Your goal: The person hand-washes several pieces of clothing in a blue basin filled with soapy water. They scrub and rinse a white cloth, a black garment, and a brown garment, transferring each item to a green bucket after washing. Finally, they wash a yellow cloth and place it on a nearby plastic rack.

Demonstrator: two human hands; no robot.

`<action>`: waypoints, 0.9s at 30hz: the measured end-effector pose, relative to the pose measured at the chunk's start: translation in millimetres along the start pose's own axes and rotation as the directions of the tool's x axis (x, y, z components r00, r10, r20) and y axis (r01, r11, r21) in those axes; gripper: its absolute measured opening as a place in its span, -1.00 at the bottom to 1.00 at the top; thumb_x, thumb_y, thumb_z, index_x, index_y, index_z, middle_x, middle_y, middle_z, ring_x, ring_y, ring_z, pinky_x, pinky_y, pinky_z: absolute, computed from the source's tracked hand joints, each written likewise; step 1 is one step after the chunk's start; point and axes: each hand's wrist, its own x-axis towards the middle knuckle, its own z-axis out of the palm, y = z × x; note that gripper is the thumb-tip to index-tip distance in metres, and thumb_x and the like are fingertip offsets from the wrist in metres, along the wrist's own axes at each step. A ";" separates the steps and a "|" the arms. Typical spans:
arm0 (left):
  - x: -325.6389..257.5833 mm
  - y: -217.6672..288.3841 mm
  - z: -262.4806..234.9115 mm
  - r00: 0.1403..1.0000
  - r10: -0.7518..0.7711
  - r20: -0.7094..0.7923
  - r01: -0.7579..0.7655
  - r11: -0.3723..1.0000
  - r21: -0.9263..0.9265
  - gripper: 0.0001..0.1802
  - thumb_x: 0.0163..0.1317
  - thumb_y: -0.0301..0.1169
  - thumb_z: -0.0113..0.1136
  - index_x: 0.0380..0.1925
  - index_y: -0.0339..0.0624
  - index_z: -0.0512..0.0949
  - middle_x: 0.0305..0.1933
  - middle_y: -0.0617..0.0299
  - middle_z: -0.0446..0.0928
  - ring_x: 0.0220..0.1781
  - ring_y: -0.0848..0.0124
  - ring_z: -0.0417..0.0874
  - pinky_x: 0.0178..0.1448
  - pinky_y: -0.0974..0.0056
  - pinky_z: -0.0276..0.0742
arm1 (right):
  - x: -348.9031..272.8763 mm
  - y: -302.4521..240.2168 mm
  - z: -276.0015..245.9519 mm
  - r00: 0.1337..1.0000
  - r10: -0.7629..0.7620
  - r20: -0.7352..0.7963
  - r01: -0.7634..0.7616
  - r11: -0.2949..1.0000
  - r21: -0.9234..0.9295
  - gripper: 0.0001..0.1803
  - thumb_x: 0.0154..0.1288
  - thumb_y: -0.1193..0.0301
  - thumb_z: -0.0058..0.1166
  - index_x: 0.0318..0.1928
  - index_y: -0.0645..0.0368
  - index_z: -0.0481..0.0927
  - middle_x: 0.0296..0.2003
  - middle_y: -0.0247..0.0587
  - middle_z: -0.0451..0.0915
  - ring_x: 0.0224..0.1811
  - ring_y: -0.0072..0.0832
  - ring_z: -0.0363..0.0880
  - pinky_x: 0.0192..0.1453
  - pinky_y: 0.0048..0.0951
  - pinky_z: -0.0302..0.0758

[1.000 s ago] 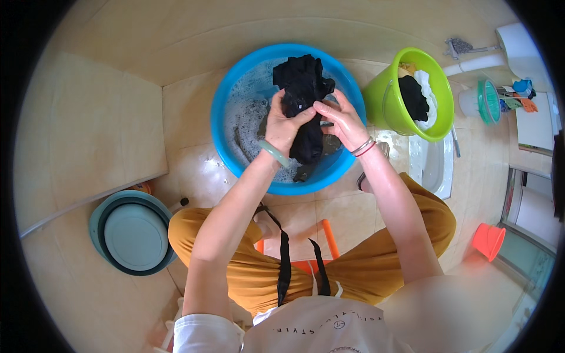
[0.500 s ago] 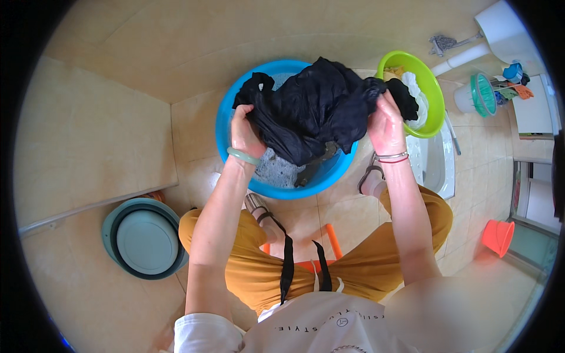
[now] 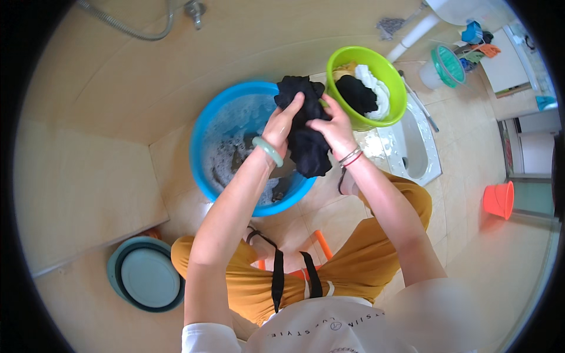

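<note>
A wet black garment (image 3: 310, 154) is bunched up between my two hands, over the right rim of a blue basin (image 3: 199, 167). My left hand (image 3: 282, 125) grips its left side, thumb up along the cloth. From the right, my right hand (image 3: 336, 130) closes round its middle. One end of the cloth hangs below my hands. Sudsy water (image 3: 226, 117) fills the basin, with dark cloth (image 3: 236, 160) partly under it. Right beside it is a lime-green basin (image 3: 400, 88) holding a black cloth (image 3: 355, 97), a white cloth (image 3: 379, 97) and something yellowish.
A squat toilet (image 3: 415, 147) is set in the floor right of the basins. A grey-green folding basin (image 3: 150, 279) lies at the lower left. An orange-red bucket (image 3: 498, 200) and a lined bin (image 3: 444, 67) stand to the right. An orange stool (image 3: 322, 244) shows between my legs.
The black garment was spread wide over the blue basin; now it is gathered into a bundle. My hands have come together and shifted toward the lime-green basin. The view has shifted too.
</note>
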 end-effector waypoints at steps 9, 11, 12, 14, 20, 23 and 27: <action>126.3 1.6 107.8 0.940 -0.136 0.313 0.010 0.927 0.375 -0.28 0.24 -0.02 0.16 0.34 -0.04 0.26 0.40 0.21 0.25 0.43 0.32 0.16 0.41 -0.03 0.05 | 111.9 10.7 -183.2 0.921 0.316 -0.229 -0.153 0.832 0.533 -0.69 0.29 0.41 0.03 0.00 0.27 0.56 -0.03 -0.08 0.61 -0.07 -0.25 0.62 0.09 -0.26 0.54; 151.0 -1.3 113.9 0.930 -0.088 0.358 -0.067 0.915 0.399 -0.36 0.28 -0.05 0.12 0.31 -0.03 0.32 0.36 0.22 0.30 0.42 0.35 0.18 0.42 0.05 0.06 | 134.0 13.3 -196.8 0.906 0.365 -0.216 -0.174 0.785 0.594 -0.68 0.35 0.30 -0.02 -0.01 0.23 0.57 -0.03 -0.11 0.61 -0.02 -0.24 0.61 0.15 -0.21 0.51; 160.8 -0.9 115.2 0.936 -0.053 0.348 -0.106 0.901 0.420 -0.39 0.30 -0.07 0.10 0.31 -0.02 0.33 0.35 0.22 0.32 0.41 0.36 0.19 0.42 0.08 0.06 | 144.4 13.1 -200.7 0.910 0.357 -0.213 -0.159 0.771 0.616 -0.67 0.37 0.26 -0.05 -0.02 0.21 0.58 -0.02 -0.13 0.62 0.00 -0.24 0.60 0.18 -0.19 0.49; 174.8 0.8 100.4 0.935 -0.020 0.354 -0.147 0.887 0.438 -0.42 0.32 -0.07 0.07 0.30 0.01 0.35 0.37 0.22 0.30 0.43 0.33 0.18 0.44 0.07 0.04 | 159.3 10.5 -190.2 0.914 0.362 -0.185 -0.152 0.726 0.671 -0.63 0.41 0.18 -0.10 -0.03 0.17 0.60 -0.02 -0.17 0.63 0.05 -0.23 0.58 0.25 -0.14 0.43; 145.0 -6.3 20.9 0.977 -0.064 0.206 -0.051 0.860 0.507 -0.43 0.37 -0.08 0.01 0.35 0.06 0.28 0.48 0.14 0.10 0.53 0.12 -0.01 0.47 -0.06 0.01 | 151.3 32.4 -181.3 0.632 0.361 -0.686 -0.485 0.874 0.013 -0.22 0.21 -0.28 -0.06 0.11 0.15 0.49 0.01 -0.05 0.51 -0.01 -0.16 0.51 0.04 -0.12 0.47; 128.1 -29.1 -42.4 0.997 -0.063 0.034 0.037 0.864 0.503 -0.43 0.37 -0.10 0.03 0.35 0.07 0.28 0.46 0.14 0.14 0.51 0.12 0.04 0.42 -0.07 0.10 | 139.1 67.7 -198.5 0.567 -0.294 -0.770 -0.265 0.820 -0.508 -0.40 0.30 -0.04 0.00 -0.16 0.37 0.62 -0.25 -0.01 0.65 -0.31 -0.17 0.61 -0.13 -0.32 0.51; 78.1 -77.6 -145.8 0.983 0.045 -0.180 0.056 0.852 0.520 -0.41 0.31 -0.14 0.12 0.35 0.20 0.29 0.43 0.11 0.20 0.47 0.15 0.15 0.38 0.07 0.21 | 76.9 65.8 -78.6 0.782 -0.534 -0.320 0.262 0.748 -0.610 -0.79 0.18 0.45 0.22 -0.15 0.16 0.63 -0.26 -0.24 0.55 -0.26 -0.42 0.54 -0.12 -0.44 0.48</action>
